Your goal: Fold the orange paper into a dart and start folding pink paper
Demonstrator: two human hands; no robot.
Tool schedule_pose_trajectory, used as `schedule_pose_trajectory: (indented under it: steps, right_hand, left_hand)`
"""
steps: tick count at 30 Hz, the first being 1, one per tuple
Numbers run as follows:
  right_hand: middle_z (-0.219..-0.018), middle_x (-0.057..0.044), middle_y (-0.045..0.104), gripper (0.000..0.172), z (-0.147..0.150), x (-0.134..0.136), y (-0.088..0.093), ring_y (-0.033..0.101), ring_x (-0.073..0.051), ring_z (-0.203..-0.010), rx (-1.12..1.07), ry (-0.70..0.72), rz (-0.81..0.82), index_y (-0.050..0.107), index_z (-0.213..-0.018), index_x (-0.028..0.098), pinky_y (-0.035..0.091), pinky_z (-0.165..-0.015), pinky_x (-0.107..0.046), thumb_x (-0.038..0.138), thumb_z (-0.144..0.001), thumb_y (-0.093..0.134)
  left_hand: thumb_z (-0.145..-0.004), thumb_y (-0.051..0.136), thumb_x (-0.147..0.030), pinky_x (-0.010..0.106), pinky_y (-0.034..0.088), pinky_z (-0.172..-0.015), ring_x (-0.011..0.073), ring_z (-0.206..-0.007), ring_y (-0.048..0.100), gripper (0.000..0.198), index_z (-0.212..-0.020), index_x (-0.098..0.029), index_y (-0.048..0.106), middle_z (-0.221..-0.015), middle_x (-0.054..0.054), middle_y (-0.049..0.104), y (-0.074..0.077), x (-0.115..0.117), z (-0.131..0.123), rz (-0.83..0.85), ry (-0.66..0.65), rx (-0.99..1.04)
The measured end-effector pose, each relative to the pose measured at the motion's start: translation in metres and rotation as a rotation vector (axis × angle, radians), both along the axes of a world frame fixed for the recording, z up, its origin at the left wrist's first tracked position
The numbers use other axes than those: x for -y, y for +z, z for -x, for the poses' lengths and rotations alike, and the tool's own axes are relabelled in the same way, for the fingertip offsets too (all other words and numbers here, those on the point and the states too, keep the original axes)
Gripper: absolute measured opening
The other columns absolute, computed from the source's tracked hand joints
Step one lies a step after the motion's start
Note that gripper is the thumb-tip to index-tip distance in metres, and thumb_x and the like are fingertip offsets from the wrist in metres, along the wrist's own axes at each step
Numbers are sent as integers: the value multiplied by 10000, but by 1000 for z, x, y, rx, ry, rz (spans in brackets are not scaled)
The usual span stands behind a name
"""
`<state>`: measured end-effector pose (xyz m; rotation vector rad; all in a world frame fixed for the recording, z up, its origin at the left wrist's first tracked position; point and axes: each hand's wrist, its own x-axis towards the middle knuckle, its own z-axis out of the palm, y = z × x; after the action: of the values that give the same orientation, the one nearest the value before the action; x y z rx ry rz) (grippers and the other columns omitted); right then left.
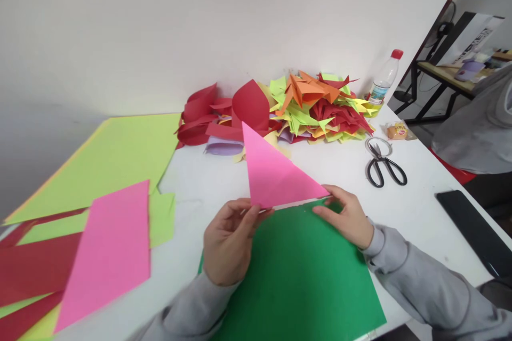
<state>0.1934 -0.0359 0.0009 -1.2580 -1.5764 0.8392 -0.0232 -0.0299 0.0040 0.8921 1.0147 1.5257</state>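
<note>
A pink paper triangle (276, 173) is held up above the far edge of a green sheet (304, 277). My left hand (232, 240) pinches its lower left corner between thumb and fingers. At the triangle's right corner is my right hand (348, 216), with its fingertips behind the paper tip and the thumb lower, over the green sheet. The triangle's long slanted edge runs from a peak at the upper left down to the right hand.
Pink (116, 250), yellow-green (116, 154) and red sheets (40, 266) lie at the left. Folded colored paper pieces (312, 109) are heaped along the wall. At the right are a bottle (383, 82), scissors (382, 165), a small packet (397, 130) and a black phone-like object (474, 232).
</note>
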Motion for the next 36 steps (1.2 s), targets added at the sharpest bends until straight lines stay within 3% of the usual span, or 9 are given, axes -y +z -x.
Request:
schedule_pose_trajectory:
  steps: [6, 10, 13, 17, 21, 28, 32, 34, 36]
  right_hand:
    - [-967, -54, 702, 479, 13, 5, 0, 674, -147, -737, -798, 19, 515, 567, -1025, 193, 533, -670, -280, 372, -655, 812]
    - [-960, -54, 710, 414, 19, 9, 1, 671, -156, -767, -771, 200, 589, 642, -939, 175, 540, -710, -291, 366, -624, 831]
    - [-922, -38, 712, 368, 24, 14, 6, 656, -178, -833, -685, 237, 505, 673, -915, 188, 536, -795, -332, 393, -643, 812]
    - [-778, -18, 690, 288, 24, 17, 12, 639, -170, -719, -601, 210, 429, 663, -794, 185, 537, -709, -327, 429, -688, 774]
    - [-785, -23, 694, 278, 23, 19, 13, 647, -174, -737, -541, 229, 439, 661, -806, 184, 535, -736, -329, 442, -730, 731]
    - [-823, -15, 705, 247, 20, 22, 13, 650, -179, -770, -272, 55, 302, 685, -812, 205, 535, -762, -329, 450, -793, 662]
    - [-886, -19, 703, 177, 13, 19, 4, 645, -177, -830, 22, 44, -121, 705, -924, 261, 523, -792, -332, 331, -908, 543]
    - [-969, -46, 697, 227, 11, 19, -2, 637, -197, -882, 146, 137, -306, 661, -1088, 264, 524, -796, -362, 307, -935, 499]
    - [-1037, -88, 683, 309, 13, 20, -6, 627, -227, -900, 275, 220, -409, 583, -1227, 234, 526, -773, -400, 301, -938, 496]
  left_hand:
    - [-514, 903, -296, 225, 587, -761, 136, -751, 699, 343, -679, -150, 640, -703, 1, 712, 3, 1, -6, 308, -126, 231]
    - [-543, 893, -293, 221, 577, -782, 121, -755, 689, 322, -692, -144, 649, -722, -8, 711, 5, 8, -14, 363, -262, 227]
    - [-629, 847, -312, 235, 581, -725, 132, -718, 681, 276, -698, -132, 649, -720, 16, 712, 2, 17, -20, 375, -478, 130]
    - [-707, 784, -355, 248, 563, -627, 141, -631, 658, 275, -682, -131, 626, -662, 33, 696, -5, 25, -22, 302, -662, -38]
    - [-752, 732, -396, 253, 538, -550, 135, -552, 628, 301, -694, -141, 584, -621, 17, 661, -9, 25, -18, 272, -729, -112]
    - [-807, 656, -459, 189, 437, -364, 93, -415, 519, 380, -631, -155, 510, -512, -27, 545, -9, 24, -14, 249, -747, -152]
    - [-759, 727, -398, 303, 579, -543, 198, -732, 660, 268, -873, -178, 626, -978, 77, 661, -10, 22, -14, 197, -580, 0]
    - [-709, 766, -422, 382, 600, -603, 259, -853, 664, 453, -1097, -244, 612, -1264, 118, 568, -13, 22, -15, 211, -584, 89]
    - [-686, 779, -447, 412, 601, -643, 290, -915, 658, 569, -1193, -279, 583, -1350, 135, 522, -16, 23, -16, 231, -599, 159]
